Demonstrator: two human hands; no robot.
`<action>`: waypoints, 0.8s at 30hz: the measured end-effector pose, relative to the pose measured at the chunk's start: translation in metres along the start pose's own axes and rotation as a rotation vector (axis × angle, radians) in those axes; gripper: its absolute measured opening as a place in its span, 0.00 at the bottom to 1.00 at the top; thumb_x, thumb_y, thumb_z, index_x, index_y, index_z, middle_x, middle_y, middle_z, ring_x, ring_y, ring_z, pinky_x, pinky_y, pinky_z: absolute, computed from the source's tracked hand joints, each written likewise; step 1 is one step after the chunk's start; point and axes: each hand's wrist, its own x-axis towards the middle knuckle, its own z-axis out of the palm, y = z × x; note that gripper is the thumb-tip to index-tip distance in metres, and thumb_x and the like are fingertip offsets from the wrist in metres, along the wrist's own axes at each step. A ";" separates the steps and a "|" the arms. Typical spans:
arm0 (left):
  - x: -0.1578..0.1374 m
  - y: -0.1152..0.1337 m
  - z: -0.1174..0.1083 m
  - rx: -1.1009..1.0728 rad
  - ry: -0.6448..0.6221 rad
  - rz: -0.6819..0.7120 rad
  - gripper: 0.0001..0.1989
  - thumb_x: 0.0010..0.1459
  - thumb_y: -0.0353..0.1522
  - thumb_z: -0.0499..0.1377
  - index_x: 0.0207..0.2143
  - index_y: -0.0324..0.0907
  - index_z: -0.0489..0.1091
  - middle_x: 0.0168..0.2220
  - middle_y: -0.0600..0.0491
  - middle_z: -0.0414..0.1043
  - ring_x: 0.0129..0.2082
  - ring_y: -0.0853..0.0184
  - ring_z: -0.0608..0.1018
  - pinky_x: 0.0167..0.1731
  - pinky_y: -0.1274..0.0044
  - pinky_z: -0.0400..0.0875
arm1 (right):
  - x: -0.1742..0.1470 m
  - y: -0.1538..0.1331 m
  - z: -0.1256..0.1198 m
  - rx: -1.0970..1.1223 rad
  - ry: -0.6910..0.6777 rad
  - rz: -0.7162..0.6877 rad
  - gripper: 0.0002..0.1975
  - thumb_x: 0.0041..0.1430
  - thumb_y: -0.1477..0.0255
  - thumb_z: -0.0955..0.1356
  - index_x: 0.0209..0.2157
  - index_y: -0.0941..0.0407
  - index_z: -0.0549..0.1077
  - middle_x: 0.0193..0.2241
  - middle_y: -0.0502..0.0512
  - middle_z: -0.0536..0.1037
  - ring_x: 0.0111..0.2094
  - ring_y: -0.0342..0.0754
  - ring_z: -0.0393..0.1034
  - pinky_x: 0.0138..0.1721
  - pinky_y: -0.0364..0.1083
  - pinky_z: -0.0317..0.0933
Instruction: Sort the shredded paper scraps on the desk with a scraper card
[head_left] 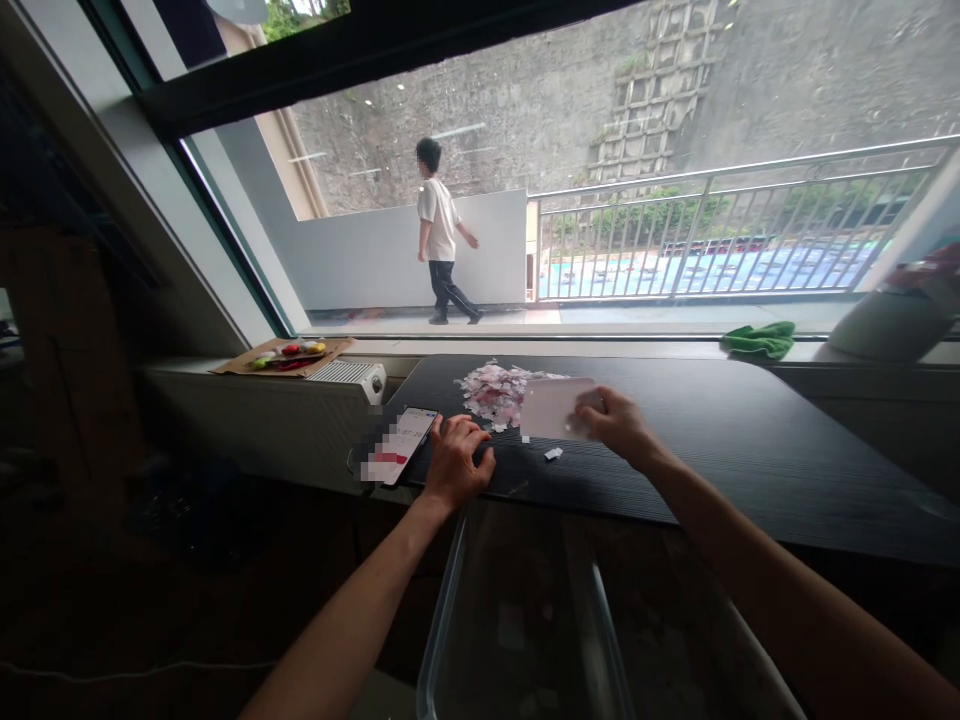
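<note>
My right hand (611, 415) grips the right end of a pale, flat rectangular sheet (551, 408), whose material I cannot make out. The sheet stands at the right side of a heap of small white and pink paper scraps (491, 392) on the black table (720, 430), partly covering it. My left hand (457, 462) rests by the table's near edge with bent fingers apart, holding nothing visible. Just left of it lies a phone (409, 440) with a lit screen. One loose scrap (553, 454) lies nearer me than the heap.
Below the near edge is a clear plastic bin (442, 630). A radiator (300, 405) stands at the left, with colourful items on brown cardboard (232, 367) above it. A green cloth (761, 340) lies on the windowsill. Outside the window a person (442, 225) walks by.
</note>
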 end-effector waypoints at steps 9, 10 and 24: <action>0.001 0.001 -0.001 0.007 0.000 0.016 0.06 0.53 0.32 0.57 0.33 0.46 0.72 0.36 0.51 0.74 0.51 0.56 0.70 0.61 0.55 0.47 | -0.022 0.039 -0.104 0.080 -0.013 0.230 0.01 0.42 0.73 0.71 0.23 0.54 0.77 0.19 0.54 0.79 0.18 0.47 0.71 0.17 0.43 0.64; 0.001 0.001 -0.001 0.008 0.001 0.019 0.06 0.53 0.32 0.57 0.33 0.46 0.72 0.36 0.51 0.74 0.51 0.56 0.70 0.61 0.54 0.47 | -0.023 0.040 -0.110 0.111 -0.016 0.246 0.02 0.43 0.72 0.71 0.24 0.54 0.77 0.21 0.55 0.80 0.19 0.48 0.72 0.18 0.44 0.66; 0.000 -0.006 0.001 0.030 0.047 0.076 0.07 0.54 0.33 0.55 0.33 0.45 0.72 0.35 0.50 0.75 0.50 0.55 0.72 0.59 0.54 0.49 | -0.010 0.055 -0.101 0.246 -0.247 0.323 0.04 0.47 0.76 0.71 0.29 0.57 0.77 0.26 0.53 0.82 0.26 0.46 0.75 0.27 0.42 0.68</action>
